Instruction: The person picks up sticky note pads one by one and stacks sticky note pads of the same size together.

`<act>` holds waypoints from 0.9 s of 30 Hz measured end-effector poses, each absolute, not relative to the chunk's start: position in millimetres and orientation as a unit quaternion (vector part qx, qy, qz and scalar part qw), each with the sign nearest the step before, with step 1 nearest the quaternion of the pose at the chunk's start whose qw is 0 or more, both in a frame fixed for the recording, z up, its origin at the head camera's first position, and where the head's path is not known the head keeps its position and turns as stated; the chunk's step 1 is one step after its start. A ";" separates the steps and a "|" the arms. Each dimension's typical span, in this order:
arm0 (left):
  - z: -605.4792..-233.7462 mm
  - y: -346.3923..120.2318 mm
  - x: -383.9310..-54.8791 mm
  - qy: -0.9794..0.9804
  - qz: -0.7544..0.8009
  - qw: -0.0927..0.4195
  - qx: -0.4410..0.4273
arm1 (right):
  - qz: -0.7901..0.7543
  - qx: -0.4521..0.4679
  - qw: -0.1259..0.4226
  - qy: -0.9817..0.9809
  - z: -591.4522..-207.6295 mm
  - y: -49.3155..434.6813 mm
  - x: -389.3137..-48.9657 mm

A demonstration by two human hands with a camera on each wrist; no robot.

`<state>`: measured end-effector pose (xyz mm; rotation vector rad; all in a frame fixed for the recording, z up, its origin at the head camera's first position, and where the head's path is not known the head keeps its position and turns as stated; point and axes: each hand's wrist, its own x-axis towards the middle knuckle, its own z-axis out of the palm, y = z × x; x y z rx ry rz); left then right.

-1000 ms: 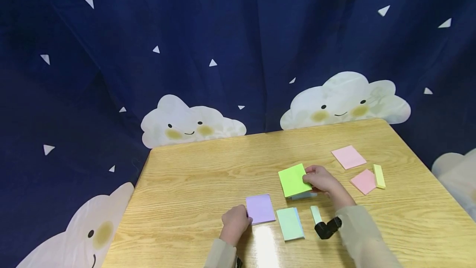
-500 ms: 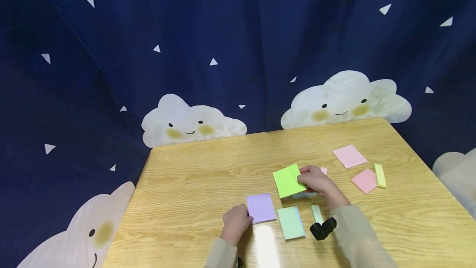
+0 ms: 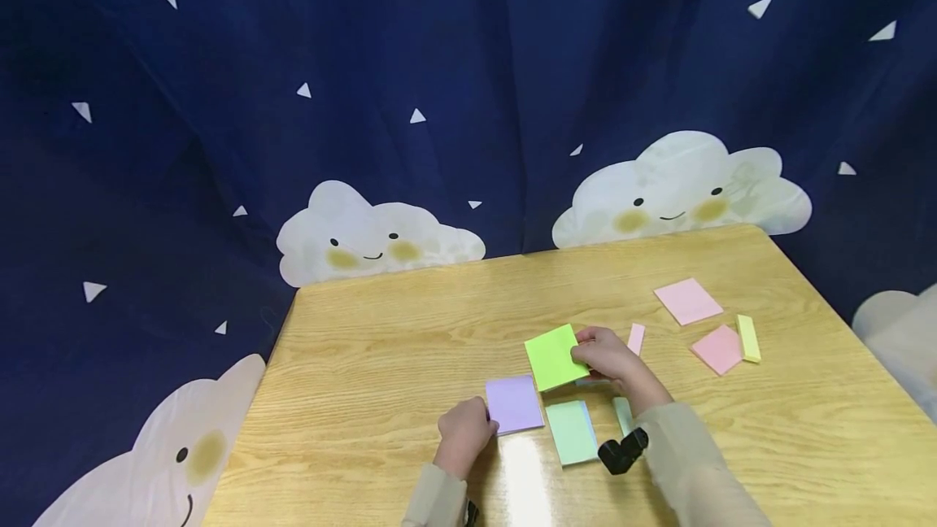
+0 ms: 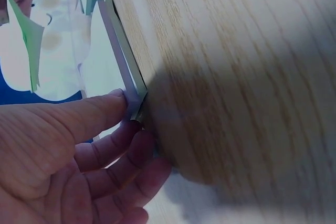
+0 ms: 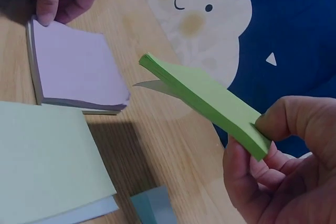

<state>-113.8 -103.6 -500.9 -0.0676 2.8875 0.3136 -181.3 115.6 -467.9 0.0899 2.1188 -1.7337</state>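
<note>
A purple sticky note pad (image 3: 515,405) lies on top of a pale pad (image 5: 105,110), near the table's front. My left hand (image 3: 466,432) pinches these two pads at a near corner, thumb on top and fingers curled against the edge. Up off the table, my right hand (image 3: 613,358) holds a bright green sticky note pad (image 3: 552,354) by its right side, between thumb and fingers. From the green pad's underside a thin pale sheet (image 5: 152,85) sticks out in the right wrist view. The green pad hangs just beyond the purple one.
To the right of the purple pad lies a mint green pad (image 3: 571,432) over a blue one. A small teal strip (image 3: 623,415) and a pink strip (image 3: 636,339) lie nearby. Two pink squares (image 3: 688,301) and a yellow strip (image 3: 748,338) are farther right on the wooden table (image 3: 381,332).
My right hand has carried the green pad leftward, closer to the purple pad, uncovering the pink strip behind it. The left hand stays at the purple pad's corner.
</note>
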 end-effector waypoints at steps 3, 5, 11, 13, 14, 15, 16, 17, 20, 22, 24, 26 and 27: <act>-500.7 -103.6 -114.3 0.987 0.106 0.118 -0.023 | -0.620 0.034 0.197 0.759 -469.7 112.3 -181.4; -500.5 -103.4 -114.4 0.987 0.106 0.117 -0.022 | -0.619 0.038 0.196 0.759 -471.1 110.1 -181.3; -500.0 -102.6 -114.6 0.987 0.102 0.122 -0.026 | -0.623 0.042 0.191 0.757 -474.1 102.8 -179.7; -499.7 -102.3 -114.5 0.987 0.101 0.123 -0.027 | -0.625 0.041 0.190 0.756 -474.5 100.2 -179.1; -499.5 -102.2 -114.4 0.987 0.101 0.123 -0.028 | -0.625 0.041 0.190 0.756 -474.8 98.7 -178.9; -499.3 -102.1 -114.4 0.987 0.101 0.124 -0.028 | -0.623 0.042 0.189 0.758 -475.0 97.3 -178.5; -499.1 -102.0 -114.3 0.987 0.101 0.124 -0.028 | -0.621 0.046 0.187 0.760 -475.9 95.7 -178.2; -499.0 -102.0 -114.2 0.987 0.100 0.124 -0.028 | -0.619 0.048 0.187 0.762 -476.9 94.2 -177.9; -498.3 -101.8 -114.2 0.987 0.099 0.124 -0.029 | -0.616 0.053 0.186 0.764 -481.0 89.0 -176.4; -498.1 -101.8 -114.3 0.987 0.097 0.125 -0.029 | -0.617 0.052 0.187 0.763 -483.2 85.5 -174.8; -497.9 -101.7 -114.4 0.987 0.099 0.125 -0.029 | -0.621 0.053 0.189 0.759 -484.9 81.5 -172.9; -498.0 -101.7 -114.3 0.987 0.099 0.124 -0.029 | -0.620 0.053 0.192 0.759 -486.2 77.6 -170.9; -498.4 -101.8 -114.3 0.987 0.098 0.123 -0.028 | -0.618 0.054 0.194 0.760 -486.6 75.5 -169.9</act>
